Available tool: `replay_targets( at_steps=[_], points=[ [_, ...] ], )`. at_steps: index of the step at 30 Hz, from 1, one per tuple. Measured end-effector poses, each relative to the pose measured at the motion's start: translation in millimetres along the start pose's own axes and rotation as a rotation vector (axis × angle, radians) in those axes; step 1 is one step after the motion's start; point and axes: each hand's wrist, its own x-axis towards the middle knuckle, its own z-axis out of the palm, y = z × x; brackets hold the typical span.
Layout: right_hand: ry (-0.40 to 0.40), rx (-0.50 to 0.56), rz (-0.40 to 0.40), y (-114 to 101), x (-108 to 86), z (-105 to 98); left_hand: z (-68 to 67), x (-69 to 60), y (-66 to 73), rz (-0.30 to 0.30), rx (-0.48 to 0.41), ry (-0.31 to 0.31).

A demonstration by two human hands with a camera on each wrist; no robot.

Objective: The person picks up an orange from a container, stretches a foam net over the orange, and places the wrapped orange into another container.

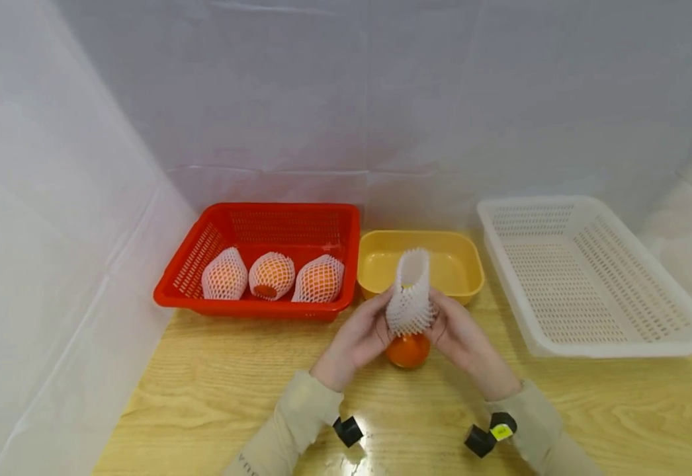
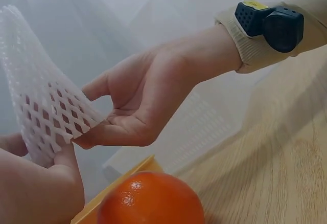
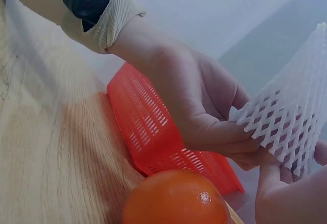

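Note:
A white foam net sleeve (image 1: 411, 301) is stretched between both hands, its narrower end pointing up. My left hand (image 1: 365, 336) pinches one side of its lower rim, and my right hand (image 1: 458, 330) pinches the opposite side. In both wrist views, fingertips hook into the mesh edge and hold the mouth wide. Just below the sleeve, an orange fruit (image 1: 408, 352) sits on the table, apart from the net in the left wrist view, where its glossy round top (image 2: 153, 198) shows. Neither hand touches the fruit.
At the left, a red basket (image 1: 257, 308) holds three orange fruits in white foam nets (image 1: 271, 274). A yellow tub (image 1: 453, 264) stands behind the hands. To the right is a white perforated basket (image 1: 566, 291). Pale sheeting (image 1: 346, 99) encloses the wooden table (image 1: 215, 396).

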Motion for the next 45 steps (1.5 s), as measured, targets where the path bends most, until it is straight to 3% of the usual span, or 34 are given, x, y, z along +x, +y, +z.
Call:
replay_targets(
  at_steps=[6,11,14,24,33,45],
  points=[
    [0.034,0.089,0.049,-1,-0.6,0,-3.2,-6.4,3.8,-0.034,-0.057,0.087],
    [0.093,0.093,0.075,-1,-6.2,-4,-8.4,-9.5,5.3,-0.059,-0.059,0.101],
    [0.105,0.066,0.078,0,-9.5,-7,-12.7,-9.5,4.6,-0.062,-0.023,0.113],
    [0.171,-0.068,0.126,8,-15.5,-26,-28.2,-8.8,-6.3,-0.089,0.109,0.243],
    [0.191,-0.134,0.147,20,-15.7,-43,-37.3,-7.6,-10.7,-0.105,0.193,0.265],
    [0.286,-0.196,0.208,29,-12.3,-50,-43.9,-6.5,-22.8,-0.085,0.183,0.338]
  ],
)
